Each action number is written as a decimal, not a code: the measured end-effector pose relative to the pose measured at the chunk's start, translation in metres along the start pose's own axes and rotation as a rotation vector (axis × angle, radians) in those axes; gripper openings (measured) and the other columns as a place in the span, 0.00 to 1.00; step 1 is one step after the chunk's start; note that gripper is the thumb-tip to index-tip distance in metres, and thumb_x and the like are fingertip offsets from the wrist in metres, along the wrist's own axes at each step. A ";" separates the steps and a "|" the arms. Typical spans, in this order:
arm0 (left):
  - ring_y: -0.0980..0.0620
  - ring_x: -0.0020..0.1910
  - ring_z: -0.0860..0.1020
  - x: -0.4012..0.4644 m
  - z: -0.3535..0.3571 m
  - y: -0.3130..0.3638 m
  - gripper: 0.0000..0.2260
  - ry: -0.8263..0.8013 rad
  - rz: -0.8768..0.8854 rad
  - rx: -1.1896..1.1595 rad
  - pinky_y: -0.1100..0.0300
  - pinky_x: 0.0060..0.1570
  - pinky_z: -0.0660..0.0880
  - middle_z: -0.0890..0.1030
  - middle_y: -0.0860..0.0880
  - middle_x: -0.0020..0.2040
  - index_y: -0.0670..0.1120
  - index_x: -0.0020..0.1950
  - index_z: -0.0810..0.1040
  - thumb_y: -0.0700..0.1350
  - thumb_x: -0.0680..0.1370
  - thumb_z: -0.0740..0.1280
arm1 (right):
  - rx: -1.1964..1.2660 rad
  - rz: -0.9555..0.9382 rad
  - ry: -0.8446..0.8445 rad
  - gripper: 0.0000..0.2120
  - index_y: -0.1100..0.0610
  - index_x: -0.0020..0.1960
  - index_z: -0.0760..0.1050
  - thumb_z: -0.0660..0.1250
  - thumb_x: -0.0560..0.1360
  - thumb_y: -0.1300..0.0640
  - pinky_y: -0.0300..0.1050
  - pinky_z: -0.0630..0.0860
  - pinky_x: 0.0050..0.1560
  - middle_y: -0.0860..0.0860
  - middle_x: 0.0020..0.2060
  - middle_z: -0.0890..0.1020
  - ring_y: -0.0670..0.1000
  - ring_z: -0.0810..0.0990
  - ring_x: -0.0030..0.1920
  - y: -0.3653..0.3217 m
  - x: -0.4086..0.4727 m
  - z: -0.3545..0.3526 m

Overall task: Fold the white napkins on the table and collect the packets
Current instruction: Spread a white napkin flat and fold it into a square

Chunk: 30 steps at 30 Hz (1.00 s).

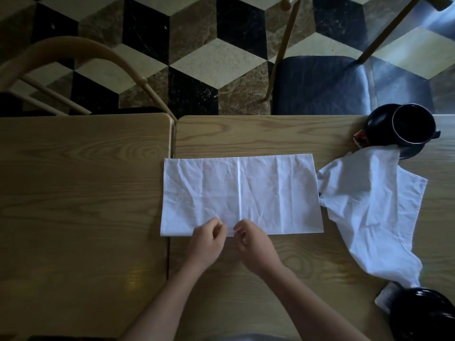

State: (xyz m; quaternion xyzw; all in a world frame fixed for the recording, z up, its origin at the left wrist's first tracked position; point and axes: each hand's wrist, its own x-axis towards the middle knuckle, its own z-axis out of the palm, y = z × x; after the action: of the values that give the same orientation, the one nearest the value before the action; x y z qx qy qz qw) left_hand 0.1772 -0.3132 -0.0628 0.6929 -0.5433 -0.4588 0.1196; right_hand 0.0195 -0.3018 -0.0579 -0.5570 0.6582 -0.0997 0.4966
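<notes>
A white napkin (258,190) lies flat on the wooden table (246,136) as a wide rectangle with a crease down its middle. My left hand (208,242) and my right hand (254,243) sit side by side at the middle of its near edge, fingertips curled on the cloth. A second white napkin (371,205) lies crumpled to the right, draped toward a black mug. A small packet (360,139) peeks out beside that mug. Another pale packet (384,297) shows partly under the crumpled napkin's near tip.
A black mug (413,126) lies on its side on a black saucer at the back right. Another black dish (423,313) sits at the near right corner. A second table (81,193) abuts on the left. Chairs stand behind the tables.
</notes>
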 end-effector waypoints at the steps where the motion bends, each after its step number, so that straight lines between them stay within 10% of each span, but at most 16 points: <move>1: 0.56 0.30 0.75 0.001 -0.006 -0.002 0.12 -0.025 -0.001 0.024 0.62 0.31 0.69 0.76 0.51 0.30 0.49 0.36 0.73 0.51 0.78 0.64 | -0.021 0.015 0.015 0.04 0.55 0.50 0.76 0.65 0.76 0.58 0.51 0.77 0.47 0.49 0.45 0.81 0.51 0.80 0.45 0.005 -0.001 -0.005; 11: 0.48 0.30 0.81 0.015 -0.071 -0.058 0.10 0.181 -0.292 -0.038 0.55 0.34 0.74 0.80 0.45 0.29 0.42 0.37 0.74 0.39 0.79 0.62 | -0.056 0.234 0.233 0.05 0.54 0.43 0.79 0.68 0.75 0.63 0.36 0.71 0.40 0.46 0.38 0.82 0.44 0.80 0.41 0.087 -0.026 -0.094; 25: 0.49 0.29 0.69 -0.002 -0.042 -0.009 0.11 0.154 -0.313 0.207 0.56 0.31 0.63 0.73 0.45 0.29 0.42 0.34 0.68 0.41 0.76 0.65 | -0.435 0.234 0.111 0.07 0.55 0.40 0.73 0.61 0.75 0.56 0.48 0.73 0.35 0.54 0.36 0.81 0.57 0.79 0.37 0.059 -0.007 -0.104; 30: 0.49 0.32 0.75 -0.033 0.073 0.082 0.09 -0.328 -0.597 -0.765 0.53 0.37 0.73 0.77 0.43 0.33 0.42 0.42 0.75 0.45 0.78 0.71 | -0.606 -0.075 0.270 0.12 0.56 0.57 0.78 0.69 0.74 0.57 0.53 0.73 0.51 0.56 0.57 0.80 0.62 0.75 0.60 0.014 0.081 -0.159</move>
State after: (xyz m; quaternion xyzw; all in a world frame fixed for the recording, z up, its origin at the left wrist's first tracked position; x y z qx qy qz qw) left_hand 0.0694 -0.2917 -0.0316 0.6434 -0.1266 -0.7415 0.1417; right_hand -0.1018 -0.4307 -0.0339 -0.6849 0.6969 0.0095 0.2126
